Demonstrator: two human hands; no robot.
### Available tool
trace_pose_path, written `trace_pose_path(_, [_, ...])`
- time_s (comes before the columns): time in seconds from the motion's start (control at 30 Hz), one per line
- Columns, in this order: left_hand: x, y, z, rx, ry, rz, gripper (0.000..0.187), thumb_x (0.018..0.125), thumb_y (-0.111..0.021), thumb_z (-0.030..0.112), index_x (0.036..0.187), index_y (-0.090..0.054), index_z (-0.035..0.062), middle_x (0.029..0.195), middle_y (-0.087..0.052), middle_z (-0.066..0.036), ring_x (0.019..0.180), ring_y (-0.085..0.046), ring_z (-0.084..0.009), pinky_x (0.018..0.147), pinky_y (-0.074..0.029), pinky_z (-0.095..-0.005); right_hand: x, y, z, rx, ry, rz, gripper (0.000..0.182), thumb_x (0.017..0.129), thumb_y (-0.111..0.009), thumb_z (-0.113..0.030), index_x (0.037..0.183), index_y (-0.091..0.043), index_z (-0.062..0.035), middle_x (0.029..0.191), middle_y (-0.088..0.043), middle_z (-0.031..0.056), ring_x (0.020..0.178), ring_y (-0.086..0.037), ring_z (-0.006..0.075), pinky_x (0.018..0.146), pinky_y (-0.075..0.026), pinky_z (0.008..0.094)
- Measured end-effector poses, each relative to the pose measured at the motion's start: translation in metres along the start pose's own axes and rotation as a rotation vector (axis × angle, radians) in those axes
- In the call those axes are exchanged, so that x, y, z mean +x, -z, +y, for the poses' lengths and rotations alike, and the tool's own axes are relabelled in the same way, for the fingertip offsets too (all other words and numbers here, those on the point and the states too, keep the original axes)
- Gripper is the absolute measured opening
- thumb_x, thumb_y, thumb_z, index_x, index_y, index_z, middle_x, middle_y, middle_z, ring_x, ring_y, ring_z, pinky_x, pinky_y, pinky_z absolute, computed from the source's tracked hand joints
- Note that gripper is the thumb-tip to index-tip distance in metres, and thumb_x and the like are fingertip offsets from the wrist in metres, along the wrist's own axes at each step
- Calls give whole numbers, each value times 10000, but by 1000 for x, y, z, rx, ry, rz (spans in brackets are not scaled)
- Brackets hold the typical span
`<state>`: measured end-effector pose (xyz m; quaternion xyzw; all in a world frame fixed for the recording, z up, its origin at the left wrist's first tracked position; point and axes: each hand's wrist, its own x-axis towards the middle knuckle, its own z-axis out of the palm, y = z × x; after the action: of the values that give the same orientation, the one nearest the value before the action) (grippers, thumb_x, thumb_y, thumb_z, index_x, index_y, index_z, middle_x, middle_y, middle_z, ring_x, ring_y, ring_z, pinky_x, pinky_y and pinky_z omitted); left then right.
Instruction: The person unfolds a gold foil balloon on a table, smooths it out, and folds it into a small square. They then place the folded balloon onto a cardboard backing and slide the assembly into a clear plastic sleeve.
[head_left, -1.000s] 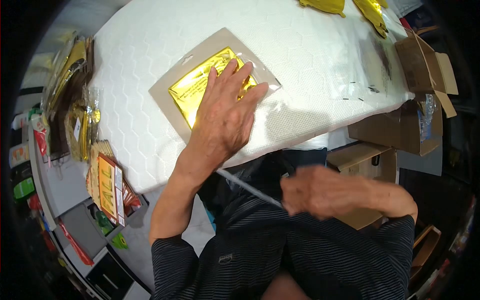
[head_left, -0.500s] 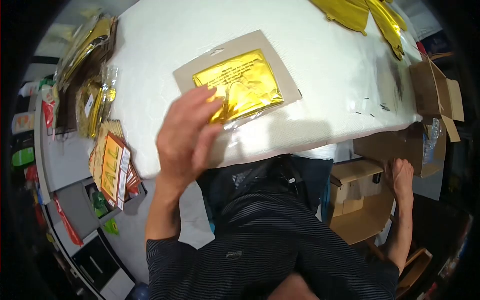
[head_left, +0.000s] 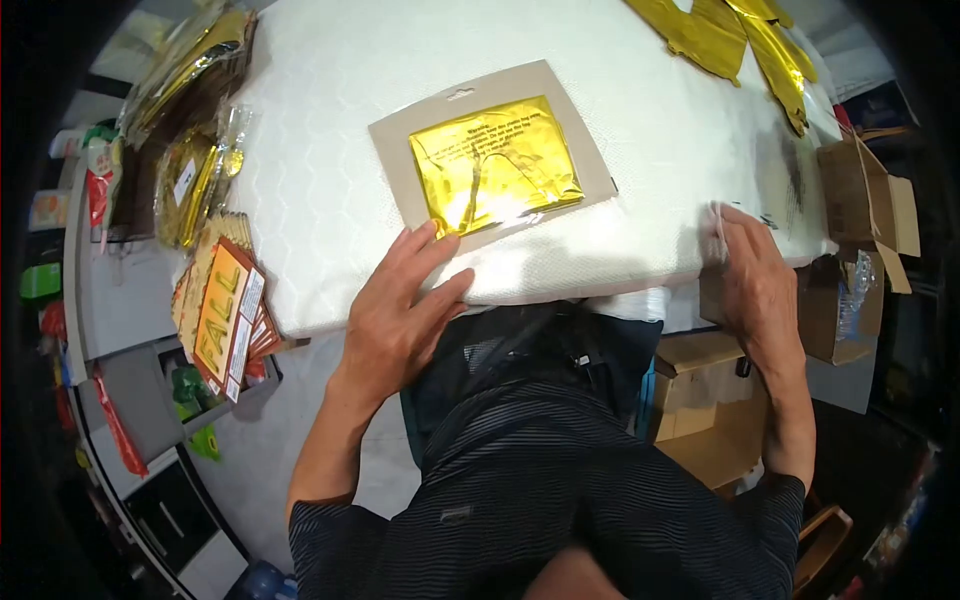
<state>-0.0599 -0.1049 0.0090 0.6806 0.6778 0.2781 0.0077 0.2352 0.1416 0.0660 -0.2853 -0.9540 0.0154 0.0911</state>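
Note:
A folded gold foil piece point(head_left: 495, 165) with printed warning text lies in clear wrap on a grey-brown card point(head_left: 395, 140) with a hanger slot. At the lower left edge of this pack is my left hand point(head_left: 395, 315), its fingers apart and the fingertips at or very near the wrap. My right hand point(head_left: 762, 295) is over the front edge of the table, right of the pack, with its fingers curled together. Something thin and pale may be at its fingertips, too small to make out.
The white-covered table point(head_left: 320, 190) holds gold foil shapes point(head_left: 715, 45) at the back right. Left are wrapped gold packs point(head_left: 190, 190) and a stack of "FALL" cards point(head_left: 225, 320). Cardboard boxes point(head_left: 860, 190) stand at the right; an open box point(head_left: 710, 410) sits below the edge.
My right hand has come up from the boxes below to the table's front edge. My left hand has moved down off the foil to the pack's lower edge.

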Motion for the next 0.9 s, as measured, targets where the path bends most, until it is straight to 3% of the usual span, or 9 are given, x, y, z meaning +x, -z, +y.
trace_pose_path(0.07, [-1, 0, 0, -16, 1, 10, 383, 773, -832, 65, 1144, -740, 71, 1343, -652, -146, 1318, -589, -376, 1122, -495, -525, 8, 4, -5, -8, 120, 94, 498, 765, -632, 145, 1241, -620, 1, 1228, -675, 197, 1168, -646, 391, 981, -551, 440])
trace_pose_path(0.1, [-2, 0, 1, -21, 1, 14, 365, 772, -828, 51, 1127, -743, 69, 1309, -677, -134, 1299, -606, -372, 1115, -502, -526, 8, 7, -6, 80, 120, 76, 552, 786, -654, 132, 1311, -625, -39, 1349, -650, 162, 1252, -616, 391, 1065, -518, 462])
trace_pose_path(0.27, [-1, -3, -3, -79, -14, 76, 313, 761, -814, -3, 1059, -742, 59, 1200, -723, -122, 1223, -657, -364, 1070, -540, -519, 19, -14, -16, 355, 275, 35, 561, 763, -791, 38, 1301, -637, 1, 1326, -664, 169, 1210, -639, 384, 1087, -494, 500])
trace_pose_path(0.37, [2, -3, -5, -98, -19, 129, 288, 757, -789, -53, 1024, -735, 42, 1124, -741, -119, 1148, -697, -359, 1027, -571, -506, 26, -31, -18, 403, 329, 110, 593, 732, -884, -95, 1275, -662, -8, 1251, -699, 158, 1129, -667, 379, 1023, -526, 470])
trace_pose_path(0.57, [8, -4, -7, -128, 2, 192, 267, 736, -755, -116, 972, -714, 1, 1019, -743, -146, 1015, -735, -352, 965, -601, -473, 43, -40, -26, 461, 290, 105, 616, 729, -899, -120, 1296, -671, -51, 1172, -684, 159, 1001, -677, 328, 840, -568, 405])
trace_pose_path(0.7, [12, -3, 0, -147, 105, 256, 236, 758, -739, -127, 960, -705, -10, 960, -738, -156, 935, -736, -335, 885, -611, -411, 50, -47, -28, 474, 261, 64, 627, 718, -911, -149, 1299, -684, -92, 1143, -672, 137, 967, -677, 291, 802, -570, 380])
trace_pose_path(0.9, [18, -8, 0, -190, 202, 297, 187, 819, -715, -115, 972, -684, -11, 939, -728, -152, 866, -721, -310, 739, -570, -367, 58, -44, -34, 508, 384, 73, 576, 703, -917, -125, 1244, -720, -108, 1150, -674, 117, 927, -677, 246, 769, -573, 339])
